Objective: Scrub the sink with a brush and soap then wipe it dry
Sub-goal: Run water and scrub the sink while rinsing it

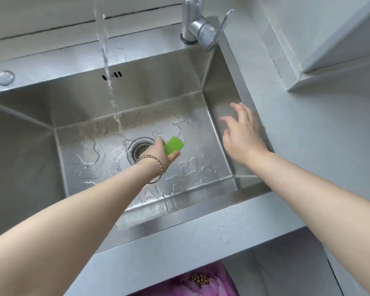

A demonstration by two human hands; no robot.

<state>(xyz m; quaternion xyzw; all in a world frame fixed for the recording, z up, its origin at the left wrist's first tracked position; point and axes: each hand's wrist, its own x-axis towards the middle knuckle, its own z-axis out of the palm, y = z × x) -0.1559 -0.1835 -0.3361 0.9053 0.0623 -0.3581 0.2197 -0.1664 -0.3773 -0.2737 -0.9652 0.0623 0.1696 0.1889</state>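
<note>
Soaping seems in hand: the left hand (157, 155) grips the green soap (174, 145) just right of the drain (139, 150) in the sink (158, 86), the right hand (241, 137) hangs spread and empty farther right; next the soap needs rubbing over the wet floor.

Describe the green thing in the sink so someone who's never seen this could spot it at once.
Start at the steel sink and find the round drain in its floor. Just right of it, the left hand grips a small green block, the only coloured thing among all that grey metal.
</note>
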